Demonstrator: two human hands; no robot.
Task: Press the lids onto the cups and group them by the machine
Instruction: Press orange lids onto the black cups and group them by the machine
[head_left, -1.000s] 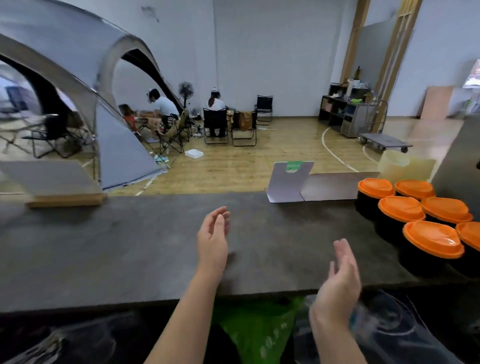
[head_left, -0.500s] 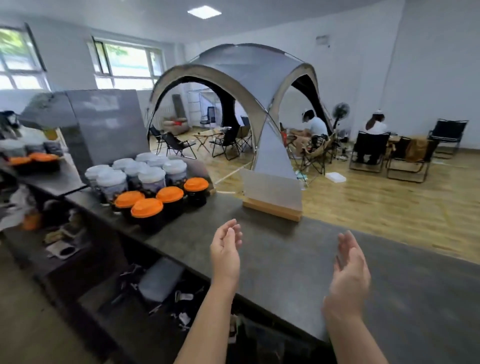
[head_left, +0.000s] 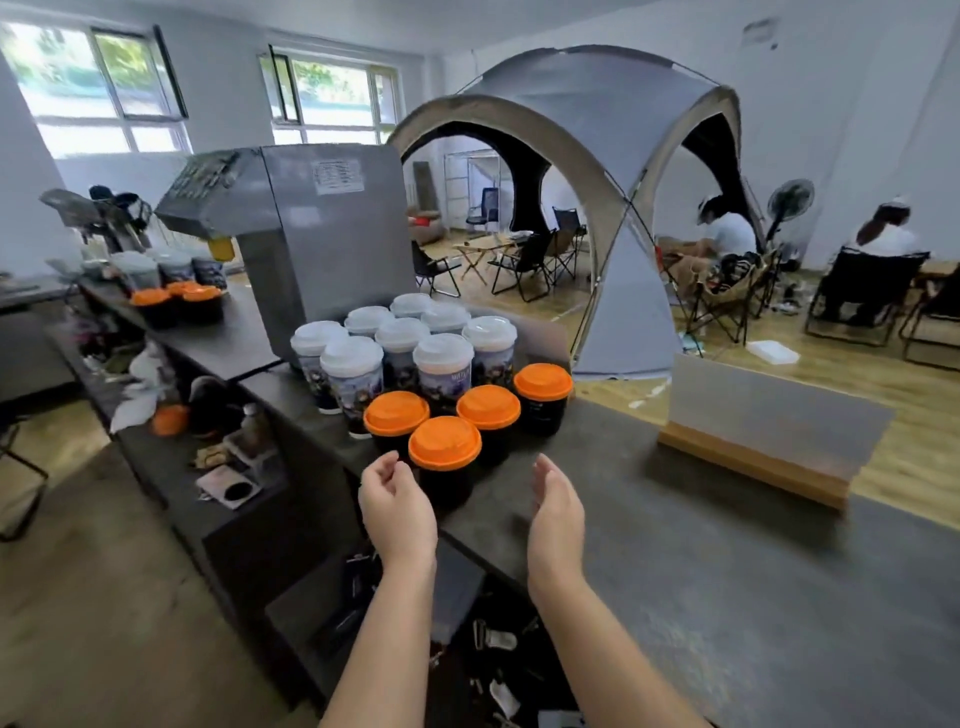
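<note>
Several black cups with orange lids stand on the dark counter (head_left: 649, 519), the nearest one (head_left: 444, 444) right in front of me. Behind them stand several tall printed cups with white lids (head_left: 400, 343), next to the grey metal machine (head_left: 311, 228). My left hand (head_left: 397, 506) hovers just left of the nearest orange-lidded cup, fingers loosely curled, holding nothing. My right hand (head_left: 555, 514) hovers to that cup's right, palm facing in, fingers relaxed and empty. Neither hand touches a cup.
More orange-lidded cups (head_left: 176, 299) sit on the counter left of the machine. A frosted sign in a wooden base (head_left: 769, 436) stands to the right. A lower shelf (head_left: 228, 467) with clutter lies left of the counter. A grey tent (head_left: 597, 171) and seated people are beyond.
My view has swung left from the orange-lidded cups at the right end of the counter to those by the machine. Both hands have come close to the nearest orange-lidded cup, one on each side.
</note>
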